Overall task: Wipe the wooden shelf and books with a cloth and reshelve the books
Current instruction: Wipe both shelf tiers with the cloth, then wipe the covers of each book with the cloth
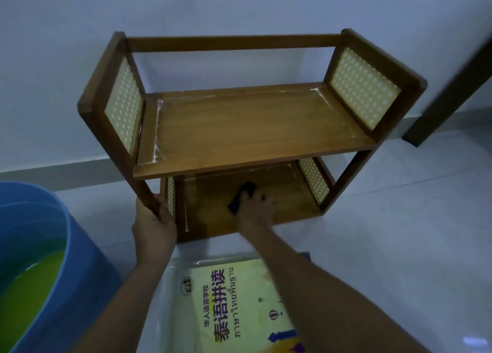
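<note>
- Left hand [154,216] closed its grip around the wooden shelf [239,129] leg, steadying it.
- Right hand [259,202] gripped a dark cloth [243,195], pressed on the lower board.
- Book [239,299] lay behind both grips, awaiting reshelving.

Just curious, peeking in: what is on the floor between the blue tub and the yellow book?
In the head view, only the person's left forearm crosses above that stretch; the pale floor between the blue tub and the yellow book looks bare.
</note>
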Demonstrator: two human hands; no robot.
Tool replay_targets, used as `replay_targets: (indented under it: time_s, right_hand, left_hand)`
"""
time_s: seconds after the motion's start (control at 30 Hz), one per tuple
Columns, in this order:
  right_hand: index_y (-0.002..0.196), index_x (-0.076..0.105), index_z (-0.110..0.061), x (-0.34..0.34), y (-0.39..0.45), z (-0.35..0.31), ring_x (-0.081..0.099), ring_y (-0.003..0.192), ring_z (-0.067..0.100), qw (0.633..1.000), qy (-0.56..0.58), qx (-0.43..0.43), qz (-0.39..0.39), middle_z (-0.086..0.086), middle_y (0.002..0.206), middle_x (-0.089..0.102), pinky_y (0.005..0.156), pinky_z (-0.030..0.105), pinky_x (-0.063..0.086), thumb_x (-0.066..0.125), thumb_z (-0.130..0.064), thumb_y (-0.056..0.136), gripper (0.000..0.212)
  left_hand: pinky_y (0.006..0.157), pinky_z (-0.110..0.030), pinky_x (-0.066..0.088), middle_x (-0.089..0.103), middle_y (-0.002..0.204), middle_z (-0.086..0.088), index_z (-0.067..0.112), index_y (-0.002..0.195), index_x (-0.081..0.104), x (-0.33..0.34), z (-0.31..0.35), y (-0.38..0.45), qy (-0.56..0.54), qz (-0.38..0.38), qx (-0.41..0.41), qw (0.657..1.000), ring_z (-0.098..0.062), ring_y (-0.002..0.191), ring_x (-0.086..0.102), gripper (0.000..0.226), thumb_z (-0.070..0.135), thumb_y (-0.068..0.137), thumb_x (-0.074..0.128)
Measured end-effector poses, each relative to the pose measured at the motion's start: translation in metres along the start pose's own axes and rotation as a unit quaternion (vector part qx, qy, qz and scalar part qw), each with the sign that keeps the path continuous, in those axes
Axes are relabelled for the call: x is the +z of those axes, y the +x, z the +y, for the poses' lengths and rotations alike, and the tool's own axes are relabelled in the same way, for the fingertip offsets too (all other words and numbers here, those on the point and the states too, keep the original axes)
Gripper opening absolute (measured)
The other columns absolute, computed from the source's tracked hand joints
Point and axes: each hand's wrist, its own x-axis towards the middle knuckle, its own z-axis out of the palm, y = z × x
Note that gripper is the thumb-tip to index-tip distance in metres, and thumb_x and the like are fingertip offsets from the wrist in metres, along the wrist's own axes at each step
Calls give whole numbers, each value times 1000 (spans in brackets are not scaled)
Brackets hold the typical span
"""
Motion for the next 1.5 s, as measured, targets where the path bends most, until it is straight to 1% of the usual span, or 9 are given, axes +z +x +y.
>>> replay_targets:
  time_s: [0.2,0.4,0.6,0.8,0.87,0.93,1.13,1.37,1.5]
  right_hand:
    - [136,36,-29,34,-40,-69,33,124,40,977,44,-204,-40,12,143,34,101,49,31,63,-24,84,58]
    - [142,33,-25,-9,-2,62,56,106,37,984,166,-67,-8,15,134,47,85,47,52,64,-18,83,66]
    - [145,31,-31,-26,-109,101,47,111,37,980,175,-92,36,11,137,42,89,51,48,53,-12,89,63]
    - [140,41,-30,0,-210,119,46,114,33,988,72,-57,122,3,142,42,86,50,44,60,-7,78,70]
    - [131,53,-27,13,-235,118,52,104,36,990,68,-65,107,7,134,53,76,50,49,71,-6,67,70]
    - [120,61,-28,24,-257,108,57,92,35,990,72,-79,93,7,125,60,65,47,53,80,-8,52,73]
    - [115,56,-43,38,-287,65,52,101,22,936,24,-347,51,-7,121,63,69,36,56,81,-36,45,75]
    - [142,38,-29,3,-202,90,43,114,35,990,75,-19,114,7,147,36,90,45,46,65,-10,77,73]
    - [133,48,-34,31,-247,25,50,115,34,981,105,-139,83,2,142,45,91,45,50,76,-16,68,73]
  left_hand:
    - [72,-32,48,58,92,-1,10,114,48,-4,-1,-6,11,12,-5,1000,-16,82,57,16,14,99,42]
    - [70,-36,48,60,90,1,14,118,45,-8,5,-7,14,-3,-51,999,-26,90,63,19,21,101,40]
    - [97,-28,32,33,153,-12,9,152,11,-34,19,-59,25,-84,-71,994,-30,136,37,64,29,101,43]
    - [108,-44,36,36,146,13,27,142,21,-82,-34,-160,145,-316,-32,937,-18,132,40,101,66,65,73]
    - [116,-50,22,3,161,1,22,151,-13,-79,-58,-186,239,-375,-42,895,-29,145,15,141,85,51,65]
    - [119,-51,5,-31,154,1,16,142,-35,-73,-76,-198,281,-372,-7,885,-22,147,-16,149,93,49,51]
    - [117,-46,0,-34,149,10,25,136,-40,-73,-90,-204,256,-329,18,909,-9,144,-18,127,86,59,41]
    - [118,-46,-2,-37,149,7,16,142,-35,-71,-89,-204,274,-346,10,897,-11,141,-25,144,82,57,60]
    - [117,-49,5,-37,150,2,20,134,-44,-70,-94,-202,286,-356,31,889,-18,146,-19,139,91,56,45]
